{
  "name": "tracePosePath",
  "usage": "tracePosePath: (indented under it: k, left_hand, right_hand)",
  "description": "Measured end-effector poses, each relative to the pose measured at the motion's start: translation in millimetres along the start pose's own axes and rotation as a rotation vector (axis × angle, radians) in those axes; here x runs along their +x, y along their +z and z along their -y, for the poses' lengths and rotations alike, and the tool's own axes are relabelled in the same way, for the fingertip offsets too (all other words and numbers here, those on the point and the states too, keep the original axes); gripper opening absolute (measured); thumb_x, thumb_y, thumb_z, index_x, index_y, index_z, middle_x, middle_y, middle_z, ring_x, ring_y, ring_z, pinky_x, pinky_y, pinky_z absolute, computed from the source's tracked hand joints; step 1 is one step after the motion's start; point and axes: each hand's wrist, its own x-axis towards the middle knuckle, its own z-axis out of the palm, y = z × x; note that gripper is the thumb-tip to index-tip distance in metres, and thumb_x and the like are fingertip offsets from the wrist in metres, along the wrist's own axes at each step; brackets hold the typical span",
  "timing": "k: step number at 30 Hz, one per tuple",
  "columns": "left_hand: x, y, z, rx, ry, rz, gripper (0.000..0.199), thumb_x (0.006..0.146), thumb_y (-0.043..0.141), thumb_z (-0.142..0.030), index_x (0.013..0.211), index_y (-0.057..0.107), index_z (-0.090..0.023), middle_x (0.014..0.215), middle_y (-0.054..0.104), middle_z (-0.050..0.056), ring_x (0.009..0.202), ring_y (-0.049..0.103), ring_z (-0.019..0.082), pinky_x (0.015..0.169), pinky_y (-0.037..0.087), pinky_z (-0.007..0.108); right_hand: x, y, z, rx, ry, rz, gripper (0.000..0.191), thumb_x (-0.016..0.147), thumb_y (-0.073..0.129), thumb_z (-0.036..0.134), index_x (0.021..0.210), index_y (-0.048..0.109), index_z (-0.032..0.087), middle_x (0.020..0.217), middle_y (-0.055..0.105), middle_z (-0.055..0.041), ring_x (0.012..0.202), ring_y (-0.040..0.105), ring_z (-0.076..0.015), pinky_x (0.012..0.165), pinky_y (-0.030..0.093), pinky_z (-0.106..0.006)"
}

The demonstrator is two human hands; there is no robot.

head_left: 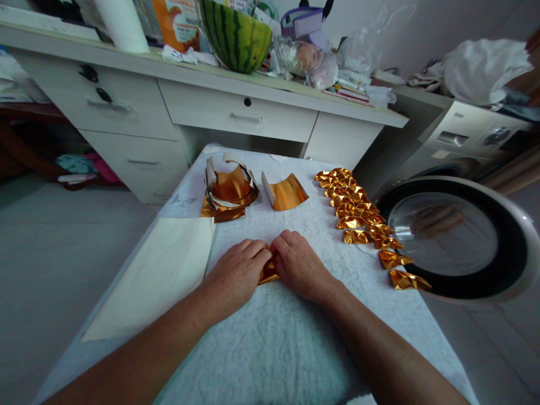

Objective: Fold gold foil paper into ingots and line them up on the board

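Two hands: the bare left hand (236, 271) and bare right hand (300, 263), side by side, fingers curled, both grasping one piece.
Held piece: a shiny gold foil strip (268, 275), between the hands at mid-table, its ends covered by fingers.
Just beyond: a curved, pale-edged gold foil sheet (287, 194); left of it, a curled stack of gold foil sheets (230, 188).
Left side: a flat cream paper sheet (156, 275).
Right side: rows of folded, pointed gold foil pieces (355, 207).
Underneath: a table covered in pale blue-grey cloth (253, 349).
Far side: a white drawered desk (278, 122) bearing a cut, green-striped watermelon (236, 36).
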Motion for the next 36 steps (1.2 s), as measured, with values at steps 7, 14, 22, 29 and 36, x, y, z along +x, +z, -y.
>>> tracePosePath:
  k: [7, 14, 22, 29, 36]
  left_hand:
    - [-6.3, 1.7, -0.8, -0.020, 0.002, 0.026, 0.024, 0.088, 0.045, -0.008, 0.107, 0.055, -0.017, 0.111, 0.056, 0.007, 0.103, 0.049, 0.024, 0.093, 0.045, 0.042]
    - [-10.2, -2.6, 0.3, -0.118, 0.000, 0.052, 0.025, 0.091, 0.048, -0.015, 0.115, 0.052, -0.020, 0.120, 0.054, 0.006, 0.111, 0.047, 0.023, 0.099, 0.043, 0.042]
    - [-16.1, -10.5, 5.0, -0.255, 0.037, 0.112, 0.042, 0.091, 0.044, -0.012, 0.132, 0.043, -0.024, 0.134, 0.047, 0.005, 0.125, 0.042, 0.020, 0.109, 0.038, 0.039]
    - [-16.7, -15.0, 7.3, -0.221, 0.043, 0.186, 0.052, 0.089, 0.040, -0.011, 0.139, 0.037, -0.022, 0.144, 0.041, 0.008, 0.136, 0.033, 0.022, 0.114, 0.032, 0.042]
    - [-14.0, -22.3, 5.8, -0.232, 0.017, 0.250, 0.051, 0.091, 0.041, -0.015, 0.141, 0.036, -0.023, 0.146, 0.041, 0.008, 0.137, 0.034, 0.022, 0.113, 0.033, 0.043]
  right_hand:
    - [-3.8, 2.3, 5.1, -0.007, 0.040, -0.009, 0.013, 0.087, 0.054, 0.028, 0.094, 0.057, 0.017, 0.099, 0.055, -0.0095, 0.095, 0.047, -0.0242, 0.086, 0.040, -0.038]
    - [-5.8, 2.5, 12.8, -0.035, 0.081, -0.028, 0.024, 0.088, 0.053, 0.041, 0.096, 0.055, 0.018, 0.099, 0.054, -0.0088, 0.093, 0.046, -0.0252, 0.083, 0.040, -0.039]
    - [-6.5, 5.1, 17.3, -0.046, 0.118, -0.044, 0.035, 0.085, 0.054, 0.052, 0.096, 0.055, 0.019, 0.098, 0.053, -0.0084, 0.092, 0.046, -0.0262, 0.083, 0.039, -0.041]
    - [-7.1, 3.5, 18.2, -0.037, 0.122, -0.035, 0.047, 0.085, 0.048, 0.063, 0.097, 0.055, 0.018, 0.099, 0.054, -0.0099, 0.093, 0.047, -0.0272, 0.083, 0.040, -0.043]
    - [-8.3, 1.0, 16.2, -0.030, 0.114, -0.013, 0.056, 0.084, 0.046, 0.070, 0.100, 0.056, 0.017, 0.102, 0.054, -0.0109, 0.093, 0.047, -0.0271, 0.083, 0.041, -0.044]
